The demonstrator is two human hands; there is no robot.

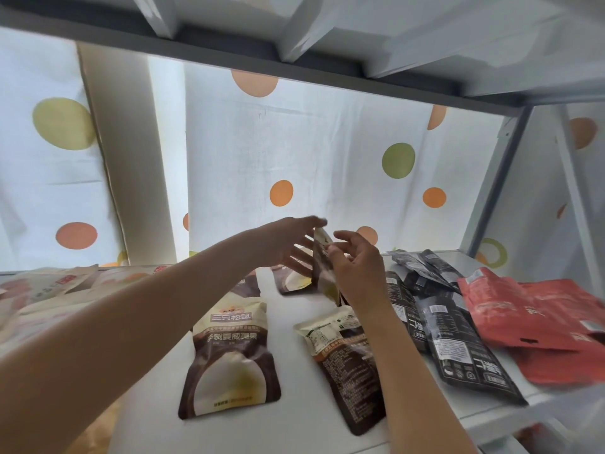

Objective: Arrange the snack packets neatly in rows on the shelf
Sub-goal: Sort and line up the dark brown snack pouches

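Single head-worn wide-angle view, sitting close to the white shelf board (294, 322) and looking forward and slightly down across it toward the dotted white cloth backdrop (311, 152). The grey underside of the upper shelf (294, 57) is filling the frame's top. Edges are bowing from lens distortion.

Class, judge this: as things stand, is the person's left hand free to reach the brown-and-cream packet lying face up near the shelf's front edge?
Probably yes. The left hand is open and holds nothing, and the brown-and-cream packet lies uncovered below that forearm. The right hand alone pinches the raised packet.
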